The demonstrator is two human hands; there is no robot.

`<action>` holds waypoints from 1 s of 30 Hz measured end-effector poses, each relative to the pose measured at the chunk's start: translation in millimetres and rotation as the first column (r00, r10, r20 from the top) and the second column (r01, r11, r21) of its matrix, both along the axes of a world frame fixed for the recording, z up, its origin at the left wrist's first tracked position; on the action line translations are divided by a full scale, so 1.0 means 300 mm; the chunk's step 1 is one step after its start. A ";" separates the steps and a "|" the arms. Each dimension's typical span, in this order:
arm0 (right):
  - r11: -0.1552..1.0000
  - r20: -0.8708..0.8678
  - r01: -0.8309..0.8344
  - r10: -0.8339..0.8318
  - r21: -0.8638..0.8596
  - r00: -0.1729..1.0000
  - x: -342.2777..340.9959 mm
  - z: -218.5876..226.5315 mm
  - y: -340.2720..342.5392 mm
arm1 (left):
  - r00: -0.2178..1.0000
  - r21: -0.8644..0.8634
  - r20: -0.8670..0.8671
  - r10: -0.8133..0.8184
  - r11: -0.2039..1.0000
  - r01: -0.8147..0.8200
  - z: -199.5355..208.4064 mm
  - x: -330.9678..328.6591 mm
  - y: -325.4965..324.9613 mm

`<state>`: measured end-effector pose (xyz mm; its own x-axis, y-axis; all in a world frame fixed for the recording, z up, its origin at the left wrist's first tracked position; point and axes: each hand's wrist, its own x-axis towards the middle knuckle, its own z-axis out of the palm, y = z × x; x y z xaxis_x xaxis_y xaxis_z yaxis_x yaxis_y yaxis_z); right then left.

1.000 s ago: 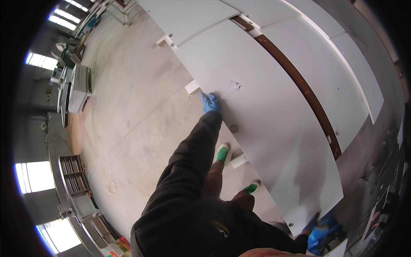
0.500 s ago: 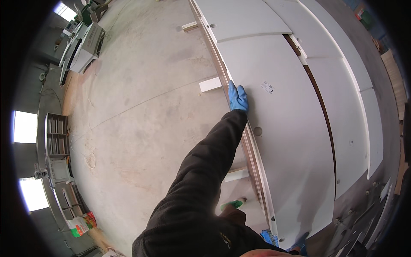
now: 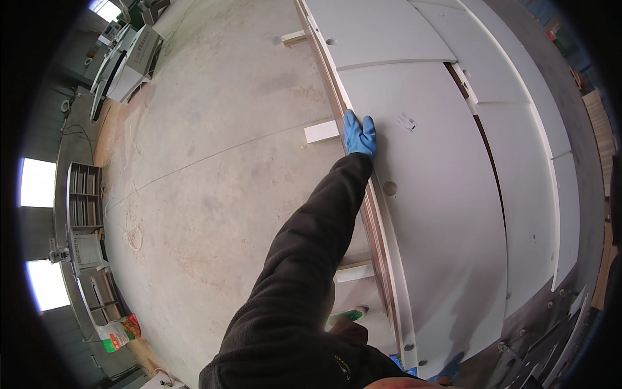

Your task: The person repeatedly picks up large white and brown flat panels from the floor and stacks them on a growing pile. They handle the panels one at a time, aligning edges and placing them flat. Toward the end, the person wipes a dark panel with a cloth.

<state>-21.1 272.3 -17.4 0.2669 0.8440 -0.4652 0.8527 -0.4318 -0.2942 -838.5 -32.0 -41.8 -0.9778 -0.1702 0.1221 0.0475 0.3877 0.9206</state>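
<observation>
My left hand (image 3: 360, 136), in a blue glove, is at the left long edge of a large white panel (image 3: 440, 214). Its thumb lies on the top face, apart from the fingers, which are closed over the edge. That panel lies on a stack of boards and carries a small label (image 3: 407, 122) and a round hole. At the lower edge of the view, my right hand (image 3: 448, 371) shows only as a dim blue shape near the panel's near end; its fingers cannot be made out.
More white panels (image 3: 531, 162) lie to the right, with a dark gap between. White blocks (image 3: 321, 132) stick out beneath the stack's left side. Concrete floor (image 3: 214, 162) stretches left, with a rack (image 3: 84, 194), a bag (image 3: 118, 334) and a white machine (image 3: 136, 65) along its far side. Metal parts (image 3: 557, 337) lie lower right.
My left hand stays on the panel's edge, its thumb now further from the fingers. The view has shifted slightly. At the near left, more of a strip with holes shows beside the panel.
</observation>
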 end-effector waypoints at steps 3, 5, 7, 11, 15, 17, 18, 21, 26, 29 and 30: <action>1.000 -0.004 -0.004 0.004 0.004 1.000 -0.041 -0.013 -0.006 | 1.000 -0.007 0.015 -0.025 1.000 0.025 -0.022 -0.064 -0.014; 1.000 -0.006 -0.013 0.013 0.004 1.000 -0.073 -0.016 -0.003 | 0.999 -0.043 0.022 -0.033 0.999 0.034 -0.037 -0.110 -0.027; 1.000 -0.005 -0.020 0.020 0.009 1.000 -0.105 -0.016 -0.003 | 0.999 -0.050 -0.011 -0.030 0.998 0.030 -0.050 -0.149 -0.035; 0.998 0.004 -0.057 0.057 0.027 0.998 -0.180 -0.017 -0.006 | 0.999 -0.061 0.018 -0.033 0.998 0.034 -0.060 -0.212 -0.045; 0.995 0.019 -0.094 0.093 0.034 0.995 -0.263 -0.025 -0.004 | 1.000 -0.023 -0.020 -0.019 1.000 0.018 -0.050 -0.258 -0.051; 0.993 0.021 -0.111 0.111 0.036 0.994 -0.294 -0.031 -0.004 | 1.000 -0.016 -0.020 -0.005 1.000 0.005 -0.044 -0.272 -0.053; 0.992 0.023 -0.121 0.120 0.039 0.993 -0.308 -0.034 -0.005 | 1.000 -0.011 -0.002 -0.003 1.000 0.003 -0.042 -0.278 -0.056; 0.989 0.024 -0.140 0.139 0.038 0.990 -0.329 -0.045 -0.006 | 1.000 -0.017 -0.012 0.017 1.000 -0.017 -0.036 -0.289 -0.056; 0.985 0.013 -0.164 0.163 0.048 0.986 -0.332 -0.069 -0.014 | 1.000 0.008 -0.011 0.005 1.000 -0.004 -0.037 -0.307 -0.057; 0.982 -0.008 -0.181 0.182 0.059 0.983 -0.292 -0.072 -0.031 | 1.000 -0.018 -0.001 -0.016 1.000 0.016 -0.054 -0.323 -0.057; 0.979 -0.027 -0.191 0.193 0.067 0.981 -0.268 -0.068 -0.038 | 0.999 0.027 -0.039 -0.003 1.000 0.004 -0.062 -0.332 -0.057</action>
<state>-101.4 260.9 -37.8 0.0821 0.9061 -0.4149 0.9073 -0.2402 -0.3452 -938.0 -49.0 -60.3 -0.9730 -0.1705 0.1555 0.0850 0.3620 0.9283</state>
